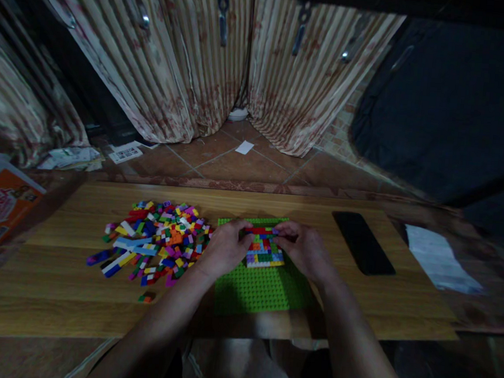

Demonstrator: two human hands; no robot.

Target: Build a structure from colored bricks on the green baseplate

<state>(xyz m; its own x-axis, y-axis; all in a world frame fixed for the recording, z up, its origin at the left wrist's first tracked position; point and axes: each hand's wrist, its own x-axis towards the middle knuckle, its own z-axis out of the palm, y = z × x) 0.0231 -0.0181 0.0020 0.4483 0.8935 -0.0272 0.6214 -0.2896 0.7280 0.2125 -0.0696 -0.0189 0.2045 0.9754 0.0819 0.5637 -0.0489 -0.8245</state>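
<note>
A green studded baseplate [252, 292] lies on the wooden table, bearing a flat block of multicoloured toy bricks [266, 255]. A red row runs along the far side of this brick build, and a white and yellow one along its near side. My left hand [227, 248] is closed at the build's left far corner, thumb and forefinger against the bricks. At the opposite far corner my right hand [308, 251] is closed too, its fingertips pinching the build's edge. Fingers partly hide both corners. Left of my left hand spreads a pile of loose toy bricks [172, 238].
A black phone [364, 244] lies on the table [58, 281] to the right. Near the front left is a small green and orange brick piece [145, 298]. Beyond stand striped curtains [175, 59]; an orange and white bag [1, 205] is at the far left.
</note>
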